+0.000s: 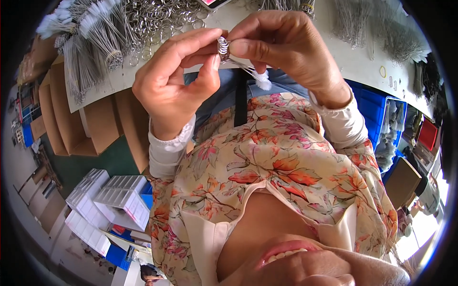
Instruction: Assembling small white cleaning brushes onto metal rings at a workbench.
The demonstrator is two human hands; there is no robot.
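Between my two hands, just over the table's near edge, is a small stack of shiny metal rings point(223, 47). My left hand point(169, 76) is closed on its left side, with fingertips above and thumb below. From the right, the thumb and forefinger of my right hand point(293, 52) pinch the same stack. Thin wire brushes with a white bristle tuft point(262, 81) hang below the rings, slanting down to the right. How the wires join the rings is too small to make out, and my fingers hide part of the stack.
Loose metal rings point(164, 24) are heaped on the white table point(329, 66). Bundled wire brushes point(112, 52) lie left, more brushes point(353, 24) right. Open cardboard boxes point(90, 119) and white plastic bins point(121, 198) stand lower left; a blue crate point(369, 107) is at right.
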